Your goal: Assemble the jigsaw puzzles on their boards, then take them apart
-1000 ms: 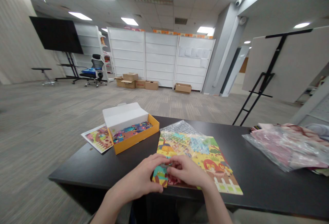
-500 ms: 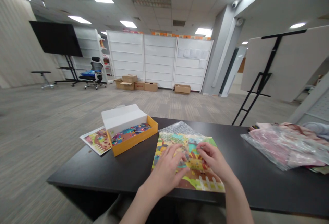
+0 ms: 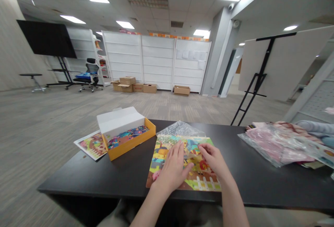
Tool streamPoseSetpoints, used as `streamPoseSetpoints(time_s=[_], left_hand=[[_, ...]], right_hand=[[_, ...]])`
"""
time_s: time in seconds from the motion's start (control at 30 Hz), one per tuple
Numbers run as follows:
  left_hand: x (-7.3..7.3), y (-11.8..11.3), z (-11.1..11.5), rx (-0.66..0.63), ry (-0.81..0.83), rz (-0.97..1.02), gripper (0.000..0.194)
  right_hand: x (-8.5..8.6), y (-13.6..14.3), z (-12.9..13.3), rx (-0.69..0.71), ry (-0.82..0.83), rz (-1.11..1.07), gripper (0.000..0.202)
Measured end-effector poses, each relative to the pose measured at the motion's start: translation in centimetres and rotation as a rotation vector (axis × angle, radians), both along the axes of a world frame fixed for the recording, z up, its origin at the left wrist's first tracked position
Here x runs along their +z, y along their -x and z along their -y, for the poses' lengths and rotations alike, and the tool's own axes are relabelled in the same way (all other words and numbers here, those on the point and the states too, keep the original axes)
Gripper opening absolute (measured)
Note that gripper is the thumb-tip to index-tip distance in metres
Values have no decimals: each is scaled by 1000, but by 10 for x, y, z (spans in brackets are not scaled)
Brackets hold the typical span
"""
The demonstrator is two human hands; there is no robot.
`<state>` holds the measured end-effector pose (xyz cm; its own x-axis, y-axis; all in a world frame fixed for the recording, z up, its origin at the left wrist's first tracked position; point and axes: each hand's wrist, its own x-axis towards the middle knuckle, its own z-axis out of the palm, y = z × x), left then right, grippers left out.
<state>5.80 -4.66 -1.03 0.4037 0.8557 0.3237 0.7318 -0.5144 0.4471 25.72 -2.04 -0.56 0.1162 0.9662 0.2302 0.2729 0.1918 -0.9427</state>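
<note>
A brightly coloured farm-scene jigsaw puzzle (image 3: 206, 171) lies flat near the front edge of the black table. My left hand (image 3: 175, 169) rests palm down across its left and middle part, fingers stretched out and thumb apart. Over the right part of the picture, my right hand (image 3: 212, 157) has its fingers bent together in a pinch; whatever may be between the fingertips is hidden. A clear plastic bag (image 3: 180, 128) sticks out from behind the puzzle's far edge.
To the left, an open yellow box (image 3: 133, 144) with a white lid holds colourful puzzle pieces. A printed picture sheet (image 3: 92, 145) lies partly under it. On the right of the black table (image 3: 125, 175) are plastic-wrapped pink fabrics (image 3: 279, 143). A black easel stand (image 3: 257, 81) stands beyond.
My left hand has flattened, its fingers now straight on the puzzle. My right hand stays bent over the right part. The whole view has shifted slightly.
</note>
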Motion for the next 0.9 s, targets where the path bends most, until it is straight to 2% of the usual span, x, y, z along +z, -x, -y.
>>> streamPoseSetpoints(time_s=[0.2,0.27,0.4,0.5,0.6,0.7,0.77,0.9], left_hand=[[-13,5,-2,-36,-60,71,78],[-16,6,-3,-30,-94,80,80],[-19,10,-4,-19,-135,74,82],[-15,11,-2,-20,-146,45,80],[-9,14,1,-30,-138,3,75],[-1,17,5,-61,-106,-61,62],[2,17,7,-76,-100,-93,49],[4,15,9,-106,-125,-110,31]], right_hand=[[2,37,-19,172,-85,86,22],[-1,45,-26,238,-52,88,27],[-6,44,-27,254,6,70,51],[-3,30,-17,217,-41,52,45],[4,6,-2,94,-74,84,33],[6,-31,17,-161,-35,225,33],[3,-56,28,-308,54,365,32],[-7,-87,41,-386,188,500,31]])
